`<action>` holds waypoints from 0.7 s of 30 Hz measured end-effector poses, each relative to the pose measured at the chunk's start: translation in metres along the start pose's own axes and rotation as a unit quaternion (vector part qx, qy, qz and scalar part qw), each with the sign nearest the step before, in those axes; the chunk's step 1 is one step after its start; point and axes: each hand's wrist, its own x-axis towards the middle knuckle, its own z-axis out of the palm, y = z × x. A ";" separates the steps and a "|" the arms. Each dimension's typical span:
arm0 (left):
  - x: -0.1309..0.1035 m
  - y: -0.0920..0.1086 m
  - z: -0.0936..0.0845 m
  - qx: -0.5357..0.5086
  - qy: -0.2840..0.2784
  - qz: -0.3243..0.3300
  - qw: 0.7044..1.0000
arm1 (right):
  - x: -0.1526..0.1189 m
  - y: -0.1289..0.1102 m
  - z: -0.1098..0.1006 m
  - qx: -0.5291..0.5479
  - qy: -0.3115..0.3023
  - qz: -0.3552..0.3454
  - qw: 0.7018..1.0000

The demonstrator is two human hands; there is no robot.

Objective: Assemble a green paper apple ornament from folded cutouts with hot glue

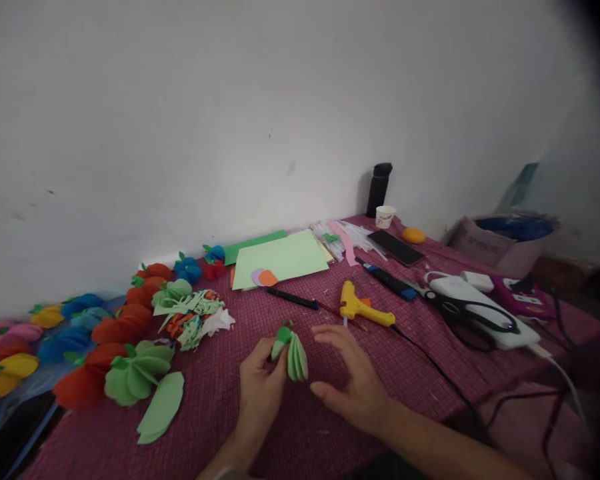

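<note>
Basically, left hand (263, 381), bottom center of frame, pinches a small pleated light green paper pumpkin (297, 360) between thumb and fingers; darker green leaf (283, 334) on top. Right hand (351, 379), just right of it, has thumb and fingers spread apart, nothing in the grasp, fingertips near the folds, not touching.

Yellow glue gun (363, 307) lies above the right hand, cord running lower right. Black pen (293, 298) left of glue gun, center of frame. Blue-black cutter (389, 280) and black-handled scissors (470, 313) toward right; scissors partly on white power strip (483, 319).

Light green sheet (285, 259) upper center, small purple and orange cutouts on its lower left corner. Paper scraps (196, 321) left of center. Flat light green cutout (162, 408) lower left, against a bigger green pumpkin (139, 375). Colored pumpkins crowd left edge. Checked red cloth (207, 407) under most of it.
</note>
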 end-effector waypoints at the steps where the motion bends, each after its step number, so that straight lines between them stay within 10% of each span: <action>1: -0.001 0.000 0.001 0.009 -0.005 0.001 1.000 | 0.000 0.000 0.001 0.001 -0.007 0.005 1.000; 21: -0.004 -0.004 0.002 -0.093 -0.096 -0.033 0.990 | 0.001 -0.002 -0.003 0.030 -0.076 -0.001 0.997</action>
